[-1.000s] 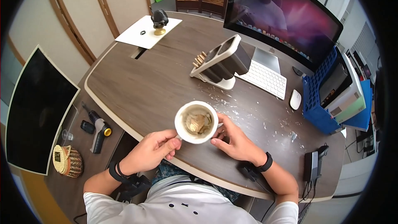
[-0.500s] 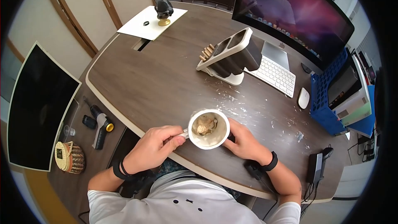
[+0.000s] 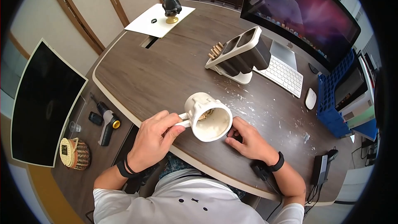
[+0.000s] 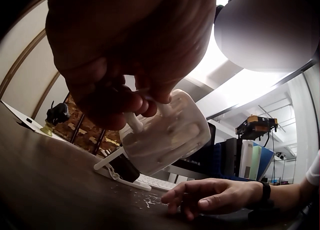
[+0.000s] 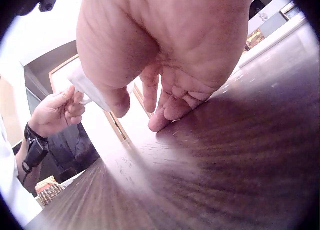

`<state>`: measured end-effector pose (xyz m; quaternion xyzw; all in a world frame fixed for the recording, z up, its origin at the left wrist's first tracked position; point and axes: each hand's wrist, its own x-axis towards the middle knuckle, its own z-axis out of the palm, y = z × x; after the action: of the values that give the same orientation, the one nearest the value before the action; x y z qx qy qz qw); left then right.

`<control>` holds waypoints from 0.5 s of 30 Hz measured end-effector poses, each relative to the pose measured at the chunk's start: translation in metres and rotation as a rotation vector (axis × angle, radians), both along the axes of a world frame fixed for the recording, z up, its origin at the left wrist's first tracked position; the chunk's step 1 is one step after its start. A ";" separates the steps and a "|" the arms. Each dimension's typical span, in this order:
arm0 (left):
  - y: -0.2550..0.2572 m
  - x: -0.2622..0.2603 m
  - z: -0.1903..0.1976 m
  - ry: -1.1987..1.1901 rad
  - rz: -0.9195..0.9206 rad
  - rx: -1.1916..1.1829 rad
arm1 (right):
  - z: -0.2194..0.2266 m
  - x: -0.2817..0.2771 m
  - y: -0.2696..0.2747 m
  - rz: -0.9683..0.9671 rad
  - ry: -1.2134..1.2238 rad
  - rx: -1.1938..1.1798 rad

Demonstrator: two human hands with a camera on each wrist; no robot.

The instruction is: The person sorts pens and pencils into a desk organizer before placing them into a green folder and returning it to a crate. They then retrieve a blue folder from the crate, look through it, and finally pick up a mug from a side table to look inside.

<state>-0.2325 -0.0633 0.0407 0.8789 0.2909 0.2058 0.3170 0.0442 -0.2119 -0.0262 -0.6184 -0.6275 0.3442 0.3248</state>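
Note:
A white mug with raised shapes on its outside hangs above the desk, tilted so its mouth faces my body and the right. My left hand grips it by the handle, thumb on top; the left wrist view shows the fingers wrapped at the handle. Something brownish lies inside the mug, partly hidden by the wall. Just right of the rim, my right hand rests low at the desk with loosely bent fingers and holds nothing. In the right wrist view its fingertips touch the desk surface.
White shavings are scattered over the desk. Beyond the mug stands a slanted black-and-white organizer with wooden sticks. Keyboard, mouse and blue file rack are to the right; a power tool and wicker basket to the left.
The mug has tipped from upright, its mouth turning toward my body, and its outside now shows. The right hand has come away from the mug and lowered to the desk.

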 end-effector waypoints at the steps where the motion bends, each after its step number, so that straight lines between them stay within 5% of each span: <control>1: 0.000 0.001 -0.001 -0.025 -0.019 -0.021 | 0.000 0.000 0.000 -0.005 0.001 -0.002; 15: 0.002 0.000 0.008 -0.206 -0.180 -0.568 | -0.012 0.001 -0.001 0.025 0.007 0.133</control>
<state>-0.2320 -0.0609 0.0485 0.7520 0.2243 0.1756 0.5944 0.0454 -0.2130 -0.0382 -0.5863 -0.6554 0.3080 0.3630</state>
